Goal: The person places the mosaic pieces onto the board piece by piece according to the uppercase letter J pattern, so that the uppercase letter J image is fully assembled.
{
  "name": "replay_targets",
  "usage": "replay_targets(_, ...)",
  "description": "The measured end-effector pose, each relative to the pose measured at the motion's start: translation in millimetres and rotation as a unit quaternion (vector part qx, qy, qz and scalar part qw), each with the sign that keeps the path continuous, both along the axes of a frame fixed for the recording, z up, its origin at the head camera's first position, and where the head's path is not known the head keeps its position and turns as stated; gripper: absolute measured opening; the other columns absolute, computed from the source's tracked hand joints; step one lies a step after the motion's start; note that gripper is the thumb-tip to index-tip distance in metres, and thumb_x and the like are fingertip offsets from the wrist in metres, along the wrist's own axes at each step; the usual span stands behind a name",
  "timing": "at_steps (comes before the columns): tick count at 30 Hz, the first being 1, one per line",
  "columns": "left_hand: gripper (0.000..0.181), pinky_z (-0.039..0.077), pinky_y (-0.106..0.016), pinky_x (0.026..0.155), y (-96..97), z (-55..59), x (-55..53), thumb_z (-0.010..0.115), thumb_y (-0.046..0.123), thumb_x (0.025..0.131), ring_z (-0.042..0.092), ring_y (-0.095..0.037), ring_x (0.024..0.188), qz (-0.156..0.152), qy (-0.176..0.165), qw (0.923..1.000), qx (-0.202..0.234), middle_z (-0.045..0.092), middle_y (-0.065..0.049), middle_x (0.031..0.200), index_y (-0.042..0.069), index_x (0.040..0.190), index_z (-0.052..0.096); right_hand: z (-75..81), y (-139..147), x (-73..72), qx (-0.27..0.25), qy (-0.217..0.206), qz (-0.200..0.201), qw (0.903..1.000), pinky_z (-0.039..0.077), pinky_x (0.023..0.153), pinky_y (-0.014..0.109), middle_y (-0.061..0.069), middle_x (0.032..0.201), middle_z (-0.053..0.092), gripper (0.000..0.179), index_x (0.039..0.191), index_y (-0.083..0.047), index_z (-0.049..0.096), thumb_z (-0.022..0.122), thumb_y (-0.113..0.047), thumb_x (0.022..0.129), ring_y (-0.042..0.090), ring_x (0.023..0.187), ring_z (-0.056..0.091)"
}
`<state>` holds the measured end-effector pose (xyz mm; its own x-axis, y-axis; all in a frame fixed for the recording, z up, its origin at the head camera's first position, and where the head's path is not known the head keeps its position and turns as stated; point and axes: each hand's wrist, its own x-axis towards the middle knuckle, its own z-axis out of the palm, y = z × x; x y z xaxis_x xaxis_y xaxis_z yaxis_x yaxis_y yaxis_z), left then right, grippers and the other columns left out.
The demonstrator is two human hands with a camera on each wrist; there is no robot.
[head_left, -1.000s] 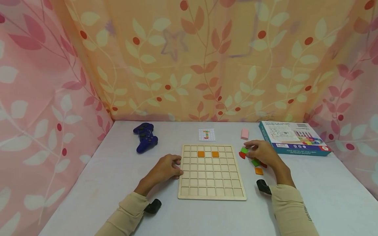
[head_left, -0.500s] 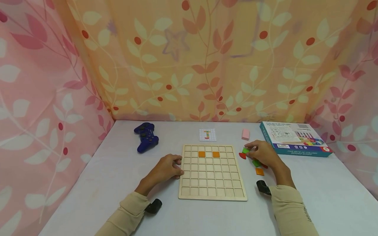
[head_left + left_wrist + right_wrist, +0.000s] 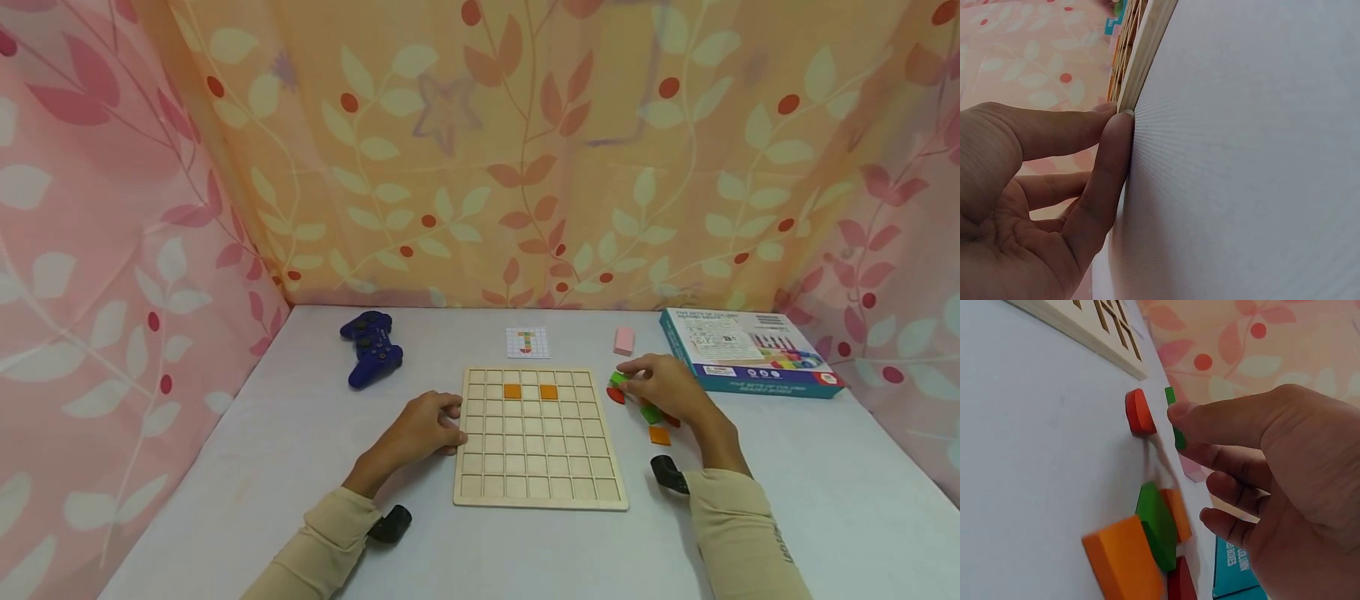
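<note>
A white cloth-covered tabletop (image 3: 240,467) spreads in front of a leaf-patterned curtain (image 3: 450,167). At its middle lies the pale wooden gridded board (image 3: 536,450); the left wrist view adds its layered edge, resting on the cloth. The flat teal-and-white printed cardboard box (image 3: 750,350) lies at the far right; the right wrist view has only a corner of it, the lettering cut off by the hand. The left hand (image 3: 423,425) pinches the board's left edge with thumb and a finger. The right hand (image 3: 667,387), well apart from it, pinches a thin green piece (image 3: 1179,437) just beyond the board's right side. The dark blue game controller (image 3: 372,350) and the small white card with a coloured grid pattern (image 3: 527,342) can be made out only from the head; the card's pattern is tiny and blurred. A pink rectangular block (image 3: 623,341) lies beyond the right hand.

Smallest are the flat pieces. Two orange squares (image 3: 512,392) sit in the board's second row from the far side, one cell between them. Beside the board lie a red curved piece (image 3: 1140,412), a green tile (image 3: 1157,528), an orange tile (image 3: 1122,556) and a dark red piece (image 3: 1182,581), its shape cut off in the right wrist view. That view also shows a second orange tile (image 3: 1177,515) behind the green one, hidden from the head.
</note>
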<state>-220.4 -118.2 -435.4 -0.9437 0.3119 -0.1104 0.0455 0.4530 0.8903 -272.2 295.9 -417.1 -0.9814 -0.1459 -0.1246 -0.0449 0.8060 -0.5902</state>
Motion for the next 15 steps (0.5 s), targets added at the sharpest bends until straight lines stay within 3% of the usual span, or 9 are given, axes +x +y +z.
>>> replay_targets(6,0.063,0.065,-0.027,0.066,0.6,1.0,0.0,0.082,-0.005,0.086,0.067,-0.015,0.08,0.005,-0.003,1.0,-0.007,0.061,-0.013,0.114,-0.01,0.144,0.057,3.5,-15,-2.6,-0.01,0.02,0.03,0.9993,0.057,0.088,0.041,0.022,0.136,0.066,0.04,0.137,-0.004,0.071,0.068,-0.022,0.101,0.039,0.119,0.055)
replay_targets(12,0.063,0.065,-0.027,0.066,0.4,0.9,-0.2,0.082,-0.005,0.086,0.067,-0.016,0.079,0.001,-0.004,1.0,-0.007,0.061,-0.014,0.115,-0.01,0.144,0.057,1.1,-32,-4.6,-0.025,0.048,0.058,0.9968,0.051,0.079,0.035,0.017,0.124,0.071,0.034,0.13,-0.002,0.074,0.069,-0.014,0.098,0.031,0.105,0.056)
replay_targets(15,0.063,0.066,-0.027,0.066,0.1,1.0,0.1,0.082,-0.006,0.086,0.067,-0.015,0.079,0.001,-0.004,1.0,-0.004,0.061,-0.014,0.115,-0.011,0.144,0.057,-0.2,-41,-6.4,-0.023,0.066,0.079,0.9945,0.053,0.084,0.039,0.017,0.119,0.073,0.032,0.127,0.0,0.075,0.069,-0.011,0.097,0.03,0.103,0.057)
